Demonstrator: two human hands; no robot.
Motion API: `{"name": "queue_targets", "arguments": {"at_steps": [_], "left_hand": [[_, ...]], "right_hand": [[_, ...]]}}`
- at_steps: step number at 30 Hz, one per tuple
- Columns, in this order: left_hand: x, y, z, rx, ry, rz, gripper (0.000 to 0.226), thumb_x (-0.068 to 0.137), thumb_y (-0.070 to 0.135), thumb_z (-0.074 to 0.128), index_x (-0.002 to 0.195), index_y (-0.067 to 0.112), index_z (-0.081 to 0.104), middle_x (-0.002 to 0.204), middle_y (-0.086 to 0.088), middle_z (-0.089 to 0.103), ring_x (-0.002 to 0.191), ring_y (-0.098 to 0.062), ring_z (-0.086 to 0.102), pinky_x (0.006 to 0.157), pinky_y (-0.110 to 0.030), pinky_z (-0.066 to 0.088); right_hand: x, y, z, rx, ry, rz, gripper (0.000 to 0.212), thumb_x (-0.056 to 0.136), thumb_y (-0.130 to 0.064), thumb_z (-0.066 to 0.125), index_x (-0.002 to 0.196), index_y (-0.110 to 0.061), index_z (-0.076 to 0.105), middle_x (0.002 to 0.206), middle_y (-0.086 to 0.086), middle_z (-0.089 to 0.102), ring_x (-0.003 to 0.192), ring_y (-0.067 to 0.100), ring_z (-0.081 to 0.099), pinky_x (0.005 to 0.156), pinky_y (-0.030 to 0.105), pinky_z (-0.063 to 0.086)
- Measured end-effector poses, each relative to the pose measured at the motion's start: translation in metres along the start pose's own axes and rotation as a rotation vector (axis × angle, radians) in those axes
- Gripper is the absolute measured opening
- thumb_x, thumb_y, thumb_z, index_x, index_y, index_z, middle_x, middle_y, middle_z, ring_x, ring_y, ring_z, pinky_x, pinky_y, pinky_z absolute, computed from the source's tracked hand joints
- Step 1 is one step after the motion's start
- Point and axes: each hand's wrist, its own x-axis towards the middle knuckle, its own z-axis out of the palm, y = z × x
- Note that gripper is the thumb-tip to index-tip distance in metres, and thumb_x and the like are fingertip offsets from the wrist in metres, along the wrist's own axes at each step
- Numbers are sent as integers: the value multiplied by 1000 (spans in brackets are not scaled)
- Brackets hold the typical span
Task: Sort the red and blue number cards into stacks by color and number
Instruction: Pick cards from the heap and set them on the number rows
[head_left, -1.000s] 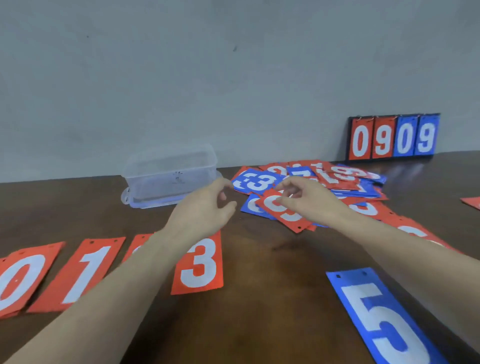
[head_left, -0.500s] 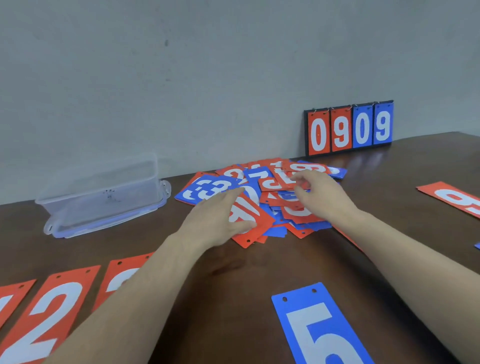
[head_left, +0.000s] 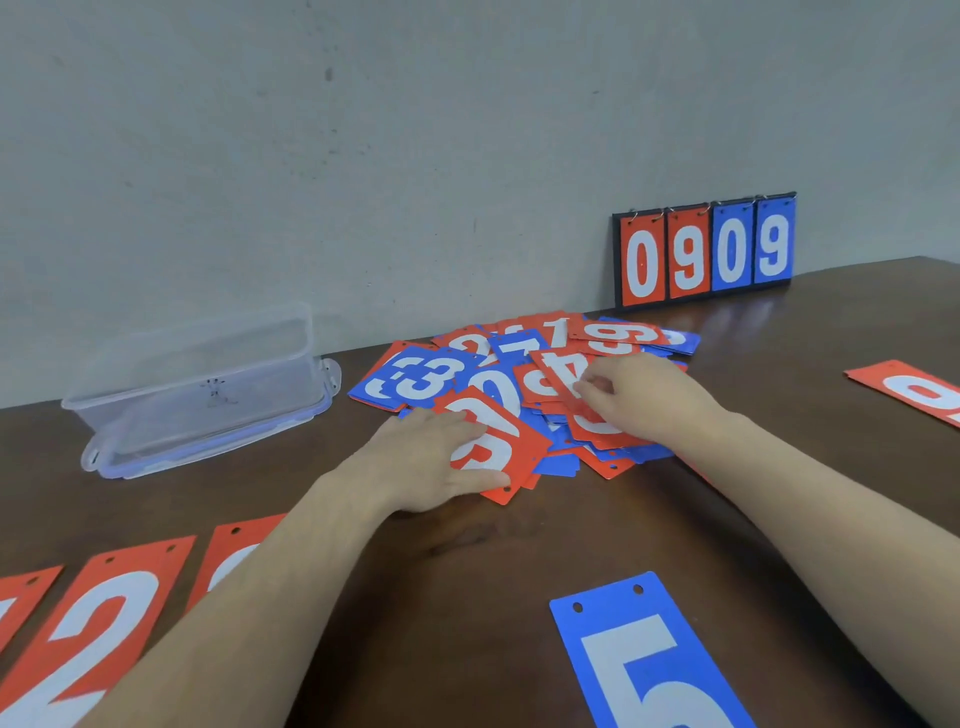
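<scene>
A dark wooden table (head_left: 519, 597) runs to a grey wall (head_left: 415, 130), with a person's two bare forearms reaching across it from the near edge. A loose pile of red and blue number cards (head_left: 524, 374) lies mid-table, near the wall. To its left sits a clear plastic box (head_left: 202, 384), upside down on its lid. A scoreboard (head_left: 704, 252) reading 0909 leans against the wall behind the pile. Sorted cards lie nearer the camera: a blue 5 card (head_left: 644, 665) at lower right, a red 2 card (head_left: 98, 634) at lower left, another red card (head_left: 914, 392) at far right. The left hand (head_left: 431, 457) lies palm-down with fingers straight, pressing on a red 3 card (head_left: 498, 441) at the pile's near edge. The right hand (head_left: 644, 400) is over the pile's right side, fingers curled, pinching a red card there; its number is hidden.
</scene>
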Motion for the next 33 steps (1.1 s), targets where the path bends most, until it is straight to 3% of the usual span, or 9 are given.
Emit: {"name": "queue_targets", "arguments": {"at_steps": [4,15,17,21,23,26,29,31,33], "left_hand": [[-2,-1,-1,-154,-68,7,84,87,72,51,157,35,22,166,14,15,151,-13,19,120,-36,24],[-6,4,-7,-32,186,73,71,83,72,59,144,41,39,142,10,48,129,-15,45,106,-36,37],[-6,5,-7,-46,261,65,71,82,71,61,142,39,41,138,11,50,125,-15,48,101,-35,40],[-8,6,-7,-107,385,0,67,81,69,65,135,34,45,136,13,51,117,-14,54,86,-32,46],[-9,8,-8,-142,433,-43,61,80,69,66,124,31,47,125,13,56,107,-14,57,75,-30,43],[-7,8,-12,-243,451,-110,66,77,73,65,121,29,44,116,11,59,100,-17,59,73,-30,45],[-6,9,-17,-457,445,-162,62,76,70,69,114,29,40,107,10,56,93,-16,56,74,-31,45],[-5,10,-20,-668,446,-175,59,78,65,70,115,28,44,105,11,59,95,-16,60,78,-32,49],[-5,9,-21,-849,462,-176,51,83,61,69,115,28,49,107,12,62,96,-13,63,80,-31,52]], "right_hand": [[-7,-1,6,-7,-75,34,59,100,-58,41,150,-26,42,153,-3,46,135,22,47,106,38,43],[-29,-11,-3,-121,-157,40,83,81,-84,45,146,-32,46,151,-5,47,131,20,50,106,40,45],[-30,-13,-3,-133,-152,32,74,85,-78,48,144,-33,49,145,-5,53,125,18,54,103,37,47],[-33,-11,-9,-95,-105,0,42,94,-58,46,129,-36,59,112,-7,68,92,13,58,73,26,49],[-33,-7,-11,-85,-64,-10,32,96,-50,46,122,-37,60,113,-7,68,91,13,58,71,27,48],[-30,1,-12,9,115,-34,23,95,-26,56,112,-32,70,134,-3,62,119,19,56,97,37,49],[-28,7,-15,182,239,-6,37,93,-9,59,112,-37,72,164,2,26,150,29,22,117,53,31],[-30,3,-21,396,209,48,49,95,-2,53,112,-46,69,168,0,12,151,28,21,99,38,53],[-34,-1,-27,540,179,54,53,97,1,47,109,-46,68,166,-3,18,142,22,40,61,12,51]]}}
